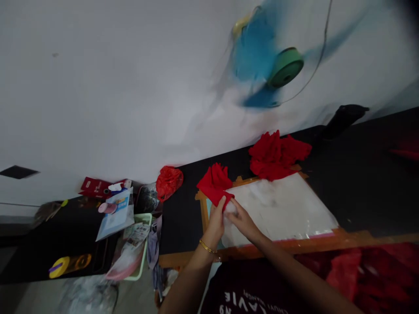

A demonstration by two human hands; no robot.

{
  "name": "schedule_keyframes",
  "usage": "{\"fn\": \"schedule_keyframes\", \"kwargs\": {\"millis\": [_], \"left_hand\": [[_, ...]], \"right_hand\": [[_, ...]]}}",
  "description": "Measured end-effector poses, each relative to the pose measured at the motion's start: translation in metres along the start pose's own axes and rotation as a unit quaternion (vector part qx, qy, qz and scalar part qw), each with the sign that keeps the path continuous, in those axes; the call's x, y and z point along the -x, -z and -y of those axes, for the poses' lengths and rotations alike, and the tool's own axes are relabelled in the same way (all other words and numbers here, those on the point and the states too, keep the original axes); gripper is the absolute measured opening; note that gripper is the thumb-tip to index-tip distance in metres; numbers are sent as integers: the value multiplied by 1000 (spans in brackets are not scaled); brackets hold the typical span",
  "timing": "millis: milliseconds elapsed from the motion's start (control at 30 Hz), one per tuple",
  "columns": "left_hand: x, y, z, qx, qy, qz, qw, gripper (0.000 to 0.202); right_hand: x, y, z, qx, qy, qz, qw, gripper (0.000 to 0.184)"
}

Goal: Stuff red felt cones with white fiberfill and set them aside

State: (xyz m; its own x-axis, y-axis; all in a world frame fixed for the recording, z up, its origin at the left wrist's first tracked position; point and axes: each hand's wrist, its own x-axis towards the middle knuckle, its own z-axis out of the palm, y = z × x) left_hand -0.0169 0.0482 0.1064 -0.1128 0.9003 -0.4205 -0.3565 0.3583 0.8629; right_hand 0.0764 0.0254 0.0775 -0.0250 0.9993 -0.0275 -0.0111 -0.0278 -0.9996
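The left hand [216,218] grips a red fabric piece [218,195]; the right hand [241,219] holds white fluffy material [231,207] there. A white rectangular sheet [291,211] lies beneath.

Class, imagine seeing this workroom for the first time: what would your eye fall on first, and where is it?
Probably the bright red heap at the far edge of the white sheet on the black table. Nearer, the left hand holds red cloth, the right hand beside it. Above, a blurred blue fan stands out against the pale wall.
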Motion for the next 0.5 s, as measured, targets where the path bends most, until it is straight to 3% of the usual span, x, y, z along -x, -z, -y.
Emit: {"fn": "schedule_keyframes", "kwargs": {"millis": [133,267,500], "left_hand": [[4,-1,-1,-5,6,15,1000,43],[10,0,-9,-13,32,59,998,41],[22,-3,-12,-31,35,89,995,44]], "right_hand": [[2,5,4,20,55,11,998,58],[-1,13,0,6,13,4,1000,46],[3,5,21,-163,-48,-33,985,38]]}}
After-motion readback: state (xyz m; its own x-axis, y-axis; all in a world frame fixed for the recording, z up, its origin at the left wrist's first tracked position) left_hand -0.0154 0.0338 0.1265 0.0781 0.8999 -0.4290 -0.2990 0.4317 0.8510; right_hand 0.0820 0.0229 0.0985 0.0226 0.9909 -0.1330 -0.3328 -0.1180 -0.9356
